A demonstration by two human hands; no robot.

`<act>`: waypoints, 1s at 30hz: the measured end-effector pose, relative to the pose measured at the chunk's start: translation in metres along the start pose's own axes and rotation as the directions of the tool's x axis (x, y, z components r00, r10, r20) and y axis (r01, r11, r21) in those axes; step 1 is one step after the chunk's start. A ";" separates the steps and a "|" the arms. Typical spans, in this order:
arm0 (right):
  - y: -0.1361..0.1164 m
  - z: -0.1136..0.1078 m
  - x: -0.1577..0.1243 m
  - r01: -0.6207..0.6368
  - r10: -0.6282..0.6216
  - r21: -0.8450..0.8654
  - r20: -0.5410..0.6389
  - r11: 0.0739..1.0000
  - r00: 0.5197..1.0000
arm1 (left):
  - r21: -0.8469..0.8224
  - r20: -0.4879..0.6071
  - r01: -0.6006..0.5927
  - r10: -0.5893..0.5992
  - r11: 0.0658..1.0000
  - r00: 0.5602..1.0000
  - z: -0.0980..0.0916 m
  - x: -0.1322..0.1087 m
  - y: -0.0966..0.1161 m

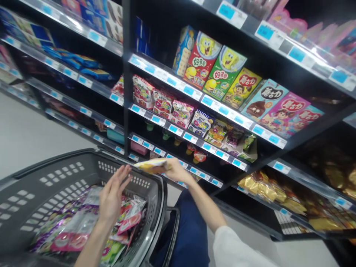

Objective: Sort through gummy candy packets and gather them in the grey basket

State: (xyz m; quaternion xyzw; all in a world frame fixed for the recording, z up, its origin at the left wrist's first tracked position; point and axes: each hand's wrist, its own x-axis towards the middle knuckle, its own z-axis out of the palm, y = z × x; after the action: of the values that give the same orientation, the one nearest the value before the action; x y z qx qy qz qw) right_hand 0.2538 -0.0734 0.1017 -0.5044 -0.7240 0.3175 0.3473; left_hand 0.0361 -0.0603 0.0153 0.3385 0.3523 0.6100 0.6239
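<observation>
My right hand [175,170] is closed on one end of a yellow and white snack packet [151,165], holding it over the near rim of the basket. Close to the packet's other end, my left hand [113,194] is raised above the basket with its fingers stretched out and nothing in them. Below it, the grey plastic shopping basket [91,157] holds several candy bags: purple and pink ones [69,230] heaped in the middle, and red ones [130,218] toward the right side. My left forearm hides part of the pile.
Dark shelves with blue price tags face me. One shelf bears small gummy bags [162,104]; above stand cartoon snack boxes [222,74]. Gold-wrapped bags [263,187] lie at lower right, blue packets [80,61] at left. My knee [191,226] is beside the basket.
</observation>
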 end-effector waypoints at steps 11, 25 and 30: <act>-0.039 -0.232 -0.097 -0.172 -0.348 -0.828 -0.401 0.534 0.847 | 0.390 0.152 -0.049 -0.011 0.920 0.988 -0.007 0.001 -0.010; -0.028 -0.271 -0.022 -0.698 0.355 -0.714 -0.638 0.061 0.684 | 0.688 0.298 -0.365 0.214 0.627 0.930 -0.014 0.004 -0.022; -0.027 -0.235 -0.034 -0.686 -0.017 -0.727 -0.686 -0.032 0.728 | 0.693 0.256 -0.365 0.261 0.621 0.931 -0.013 0.003 -0.021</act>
State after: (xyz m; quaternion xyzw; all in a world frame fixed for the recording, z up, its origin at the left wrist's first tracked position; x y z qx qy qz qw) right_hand 0.4418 -0.0877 0.2484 -0.8288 -0.4572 -0.3225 -0.0063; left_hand 0.0366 -0.0576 -0.0096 0.6538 0.4600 0.4941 0.3418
